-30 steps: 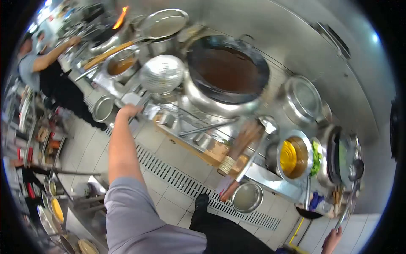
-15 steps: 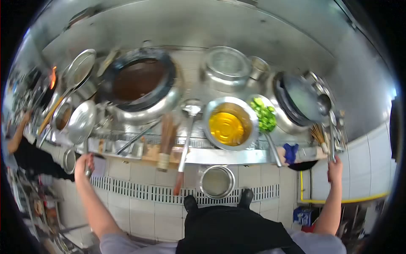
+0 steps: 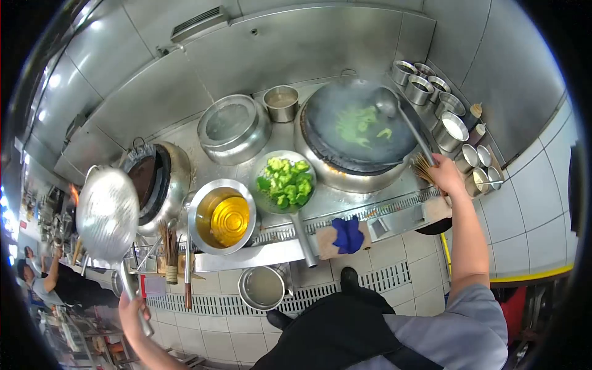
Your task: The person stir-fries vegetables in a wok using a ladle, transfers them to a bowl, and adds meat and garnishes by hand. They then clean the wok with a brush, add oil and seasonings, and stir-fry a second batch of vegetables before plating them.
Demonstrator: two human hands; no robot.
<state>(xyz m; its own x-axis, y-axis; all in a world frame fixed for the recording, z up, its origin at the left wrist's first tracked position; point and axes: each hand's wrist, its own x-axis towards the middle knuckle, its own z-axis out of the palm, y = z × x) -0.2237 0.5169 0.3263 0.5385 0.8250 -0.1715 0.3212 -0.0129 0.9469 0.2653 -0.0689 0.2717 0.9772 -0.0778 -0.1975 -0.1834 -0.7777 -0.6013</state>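
**Strainer and ladle, one in each hand, at the range**

- Near: a steel pot stands below the range front.
- Left hand, low left: clenched round the strainer's long handle. The mesh bowl stands raised above the hand, in front of the left wok and well apart from the right wok.
- Right hand: closed on the ladle's handle end, just beside a bamboo brush. The ladle's bowl rests inside the right wok, among greens.
- Middle: oil bowl, broccoli pan, blue cloth on the rail.
- Far: lid, small pot, seasoning tins by the wall.
- Step, as judged: both tools are gripped and the strainer is not yet at the greens. Bringing it there would mean passing it rightward over the oil bowl and broccoli pan without dipping.
- Hard to make out: steam blurs the right wok's contents. The left fingers sit near the lens edge. The left wok is half hidden behind the strainer. A co-worker at far left is small and distorted.
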